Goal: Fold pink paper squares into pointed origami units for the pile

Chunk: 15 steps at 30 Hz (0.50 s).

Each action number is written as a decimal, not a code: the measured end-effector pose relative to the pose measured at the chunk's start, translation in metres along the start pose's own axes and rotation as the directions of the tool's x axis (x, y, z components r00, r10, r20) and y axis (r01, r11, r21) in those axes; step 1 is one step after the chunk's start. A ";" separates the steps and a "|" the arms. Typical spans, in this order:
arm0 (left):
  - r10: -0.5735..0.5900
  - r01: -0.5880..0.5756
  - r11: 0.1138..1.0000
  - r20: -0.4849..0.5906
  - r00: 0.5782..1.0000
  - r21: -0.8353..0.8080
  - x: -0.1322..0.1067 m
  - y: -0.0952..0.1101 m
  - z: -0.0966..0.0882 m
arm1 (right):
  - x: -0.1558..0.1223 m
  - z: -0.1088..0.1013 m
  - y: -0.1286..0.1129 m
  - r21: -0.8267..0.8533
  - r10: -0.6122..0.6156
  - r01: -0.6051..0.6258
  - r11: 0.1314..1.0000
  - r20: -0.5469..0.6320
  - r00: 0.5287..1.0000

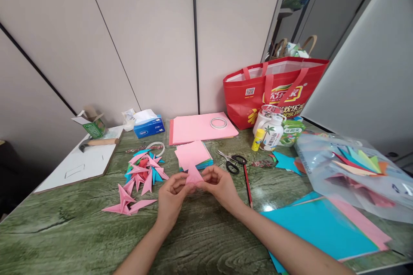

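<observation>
A small folded piece of pink paper (194, 175) is pinched between both hands over the table's middle. My left hand (173, 191) is closed on its left side, thumb and fingertips pressed together. On its right side my right hand (220, 184) grips it the same way. Just behind the hands lies a stack of square coloured paper (192, 154) with pink on top. To the left sits a pile of folded paper pieces (145, 167) in pink, blue and red, with pink pointed pieces (125, 201) in front.
Scissors (232, 164) and a red pencil (248, 184) lie right of the hands. Farther right are a glue stick (257, 140), white bottle (272, 133), plastic bag (358, 172) and blue paper (318, 227). Behind stand a red bag (238, 99) and tissue box (149, 127); a hammer (100, 142) lies left.
</observation>
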State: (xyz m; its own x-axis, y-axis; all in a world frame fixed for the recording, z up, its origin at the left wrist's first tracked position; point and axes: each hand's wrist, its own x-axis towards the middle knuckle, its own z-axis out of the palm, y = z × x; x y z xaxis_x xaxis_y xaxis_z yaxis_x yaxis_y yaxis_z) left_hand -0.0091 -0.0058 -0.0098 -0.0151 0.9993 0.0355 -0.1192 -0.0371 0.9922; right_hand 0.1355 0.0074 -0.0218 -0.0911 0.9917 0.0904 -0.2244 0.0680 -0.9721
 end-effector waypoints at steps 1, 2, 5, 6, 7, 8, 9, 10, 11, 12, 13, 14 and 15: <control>0.003 -0.003 1.000 0.000 1.000 0.004 0.000 0.000 0.000 | 0.000 0.000 0.000 0.009 0.016 -0.016 1.000 0.002 1.000; 0.006 -0.006 1.000 0.000 1.000 0.009 0.000 0.000 0.000 | 0.000 0.000 0.000 0.015 0.027 -0.027 1.000 0.005 1.000; 0.017 -0.017 0.999 0.000 1.000 0.034 -0.001 -0.001 0.000 | 0.001 0.000 0.001 0.021 0.050 -0.050 0.999 0.019 0.999; 0.020 -0.020 0.999 -0.001 1.000 0.045 -0.001 -0.001 0.001 | 0.001 0.000 0.001 0.023 0.055 -0.056 0.998 0.023 0.998; 0.020 -0.020 0.999 -0.001 1.000 0.051 -0.001 0.000 0.001 | 0.002 0.000 0.001 0.024 0.058 -0.058 0.998 0.026 0.998; 0.014 -0.014 0.999 0.001 1.000 0.050 0.000 0.000 0.001 | 0.002 0.000 0.002 0.024 0.058 -0.058 0.998 0.030 0.998; 0.002 -0.002 0.999 0.004 1.000 0.041 0.000 0.001 0.001 | 0.002 0.000 0.002 0.020 0.054 -0.055 0.998 0.035 0.998; -0.015 0.015 1.000 0.007 1.000 0.028 0.000 0.001 0.002 | 0.002 0.000 0.001 0.012 0.048 -0.049 0.999 0.040 0.998; -0.039 0.039 0.999 0.014 0.999 0.016 0.000 0.002 0.002 | 0.002 0.000 0.001 0.002 0.041 -0.041 0.999 0.045 0.998; -0.068 0.068 0.998 0.022 0.997 0.009 0.000 0.003 0.002 | 0.002 -0.001 0.001 -0.006 0.034 -0.034 0.999 0.049 0.998; -0.099 0.099 0.995 0.033 0.995 0.012 0.000 0.003 0.002 | 0.002 -0.001 0.001 -0.014 0.030 -0.029 0.999 0.052 0.998; -0.128 0.127 0.992 0.047 0.991 0.022 0.001 0.004 0.001 | 0.002 -0.001 0.001 -0.022 0.025 -0.024 0.999 0.055 0.998; -0.150 0.148 0.988 0.061 0.987 0.033 0.001 0.004 0.001 | 0.002 -0.001 0.001 -0.031 0.020 -0.018 0.999 0.058 0.998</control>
State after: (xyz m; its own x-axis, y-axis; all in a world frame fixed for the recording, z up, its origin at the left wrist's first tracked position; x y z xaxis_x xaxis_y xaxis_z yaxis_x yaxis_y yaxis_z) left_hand -0.0085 -0.0052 -0.0059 0.0632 0.9923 -0.1068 -0.0868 0.1120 0.9899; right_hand 0.1356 0.0093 -0.0229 -0.1522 0.9848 0.0832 -0.1929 0.0530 -0.9798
